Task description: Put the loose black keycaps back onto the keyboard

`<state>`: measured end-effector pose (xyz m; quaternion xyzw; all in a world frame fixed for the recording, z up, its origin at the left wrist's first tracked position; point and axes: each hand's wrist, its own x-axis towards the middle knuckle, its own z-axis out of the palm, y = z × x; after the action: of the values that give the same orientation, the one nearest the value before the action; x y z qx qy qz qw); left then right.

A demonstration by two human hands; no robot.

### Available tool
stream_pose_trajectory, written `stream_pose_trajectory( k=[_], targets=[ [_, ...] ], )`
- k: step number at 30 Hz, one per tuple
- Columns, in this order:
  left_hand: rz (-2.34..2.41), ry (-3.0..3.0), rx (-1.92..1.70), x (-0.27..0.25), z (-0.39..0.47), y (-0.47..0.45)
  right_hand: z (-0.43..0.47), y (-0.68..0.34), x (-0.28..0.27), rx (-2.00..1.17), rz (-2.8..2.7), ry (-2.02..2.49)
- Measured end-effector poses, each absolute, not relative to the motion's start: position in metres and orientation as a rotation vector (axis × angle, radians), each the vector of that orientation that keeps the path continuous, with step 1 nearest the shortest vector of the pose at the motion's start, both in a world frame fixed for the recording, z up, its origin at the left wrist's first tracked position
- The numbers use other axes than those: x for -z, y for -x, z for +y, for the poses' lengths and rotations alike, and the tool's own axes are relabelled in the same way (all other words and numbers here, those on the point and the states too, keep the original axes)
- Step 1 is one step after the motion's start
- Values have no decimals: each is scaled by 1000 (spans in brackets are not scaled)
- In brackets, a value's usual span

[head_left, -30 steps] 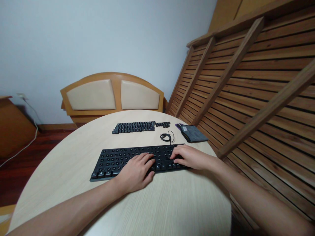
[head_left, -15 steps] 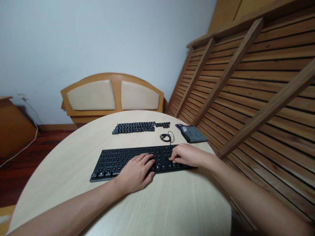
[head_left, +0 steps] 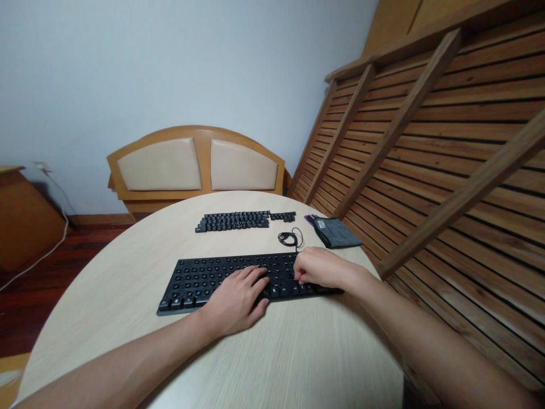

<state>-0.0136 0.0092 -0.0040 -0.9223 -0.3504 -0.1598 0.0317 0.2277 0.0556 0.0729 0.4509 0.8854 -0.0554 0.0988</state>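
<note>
A black keyboard (head_left: 196, 275) lies on the round table, with most of its keycaps off and the switch sockets bare; a few caps sit along its front left row. My left hand (head_left: 238, 298) rests over its middle, fingers stretched out and thumb at the front edge. Over the right-hand section, the fingers of my right hand (head_left: 317, 267) are curled together and pressed down; what they grip is hidden. Behind the keyboard, loose black keycaps (head_left: 232, 221) stand in neat rows, with a smaller keycap cluster (head_left: 283, 216) to their right.
A coiled black cable (head_left: 289, 238) lies behind the keyboard. To its right is a dark grey folded cloth or pouch (head_left: 340, 234). Wooden slats (head_left: 409, 170) lean along the table's (head_left: 106, 341) right side; a padded headboard (head_left: 157, 165) stands behind it.
My right hand has turned slightly and its fingers have curled in more over the same part of the keyboard. The left hand stays put. The view has shifted a little.
</note>
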Motion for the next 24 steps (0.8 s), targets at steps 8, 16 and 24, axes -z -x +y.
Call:
stream_pose_trajectory(
  k=[8, 16, 24],
  targets=[
    [-1083, 2830, 472, 5, 10, 15, 52, -223, -80, 122, 2583, -1300],
    [-1071, 2842, 500, 5, 10, 14, 62, -218, -58, 154, 2821, -1383],
    [-1043, 2824, 523, 10, 14, 15, 103, -226, -19, 172, 2657, -1663]
  ],
)
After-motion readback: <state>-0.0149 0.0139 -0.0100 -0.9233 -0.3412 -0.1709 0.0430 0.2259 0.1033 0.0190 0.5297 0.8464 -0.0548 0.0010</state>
